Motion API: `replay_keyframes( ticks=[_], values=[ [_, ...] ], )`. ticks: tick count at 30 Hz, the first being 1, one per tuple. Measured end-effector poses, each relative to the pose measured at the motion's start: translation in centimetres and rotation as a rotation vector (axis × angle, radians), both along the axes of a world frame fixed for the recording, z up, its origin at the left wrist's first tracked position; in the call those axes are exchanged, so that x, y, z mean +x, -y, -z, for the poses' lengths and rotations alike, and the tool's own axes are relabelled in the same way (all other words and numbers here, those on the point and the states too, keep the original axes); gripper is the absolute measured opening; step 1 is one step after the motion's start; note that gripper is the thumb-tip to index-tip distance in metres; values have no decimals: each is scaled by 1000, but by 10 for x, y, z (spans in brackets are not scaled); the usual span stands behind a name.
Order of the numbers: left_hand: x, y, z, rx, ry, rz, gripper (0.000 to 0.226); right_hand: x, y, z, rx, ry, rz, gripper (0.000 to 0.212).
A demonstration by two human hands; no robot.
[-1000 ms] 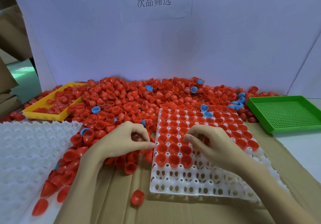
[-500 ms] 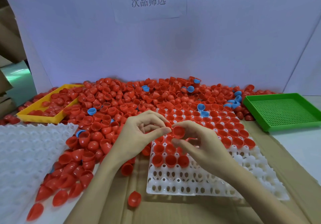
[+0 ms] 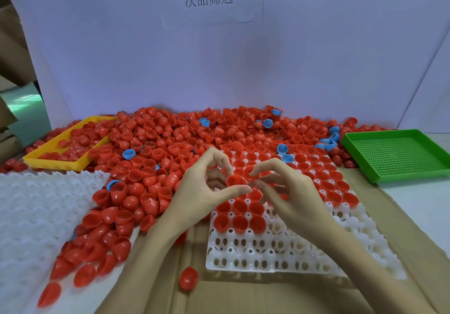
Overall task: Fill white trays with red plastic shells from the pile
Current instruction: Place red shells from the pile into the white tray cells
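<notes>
A white tray (image 3: 246,257) with round pockets lies in front of me, its far rows filled with red shells and its near rows bare. Behind and left of it spreads the pile of red shells (image 3: 170,138). My left hand (image 3: 204,189) is raised over the tray's left part and pinches a red shell (image 3: 234,181) between thumb and forefinger. My right hand (image 3: 287,192) meets it from the right, fingertips curled on a second red shell (image 3: 248,171) right beside the first one.
A second white tray (image 3: 36,206) lies at the left. A yellow tray (image 3: 65,162) with red shells stands at the back left, a green perforated tray (image 3: 399,155) at the right. Blue shells (image 3: 128,153) are mixed into the pile. One loose red shell (image 3: 188,277) lies on the cardboard.
Both hands rose from the tray and pile and came together in the air. A red shell is now held between them above the tray's left part.
</notes>
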State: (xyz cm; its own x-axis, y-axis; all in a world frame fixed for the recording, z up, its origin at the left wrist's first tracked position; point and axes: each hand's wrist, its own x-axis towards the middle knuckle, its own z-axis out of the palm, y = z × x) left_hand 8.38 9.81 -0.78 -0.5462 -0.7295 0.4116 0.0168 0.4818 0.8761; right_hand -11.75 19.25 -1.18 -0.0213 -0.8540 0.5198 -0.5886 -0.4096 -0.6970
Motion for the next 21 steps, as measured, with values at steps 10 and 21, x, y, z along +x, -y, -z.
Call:
replay_keyframes(
  ticks=[10,21],
  values=[
    [-4,0,0,53,-68,3,32,-7,1,-3,-17,-61,-54,5],
    [-14,-7,7,112,-20,96,41,-11,3,1,2,-212,-7,19]
  ],
)
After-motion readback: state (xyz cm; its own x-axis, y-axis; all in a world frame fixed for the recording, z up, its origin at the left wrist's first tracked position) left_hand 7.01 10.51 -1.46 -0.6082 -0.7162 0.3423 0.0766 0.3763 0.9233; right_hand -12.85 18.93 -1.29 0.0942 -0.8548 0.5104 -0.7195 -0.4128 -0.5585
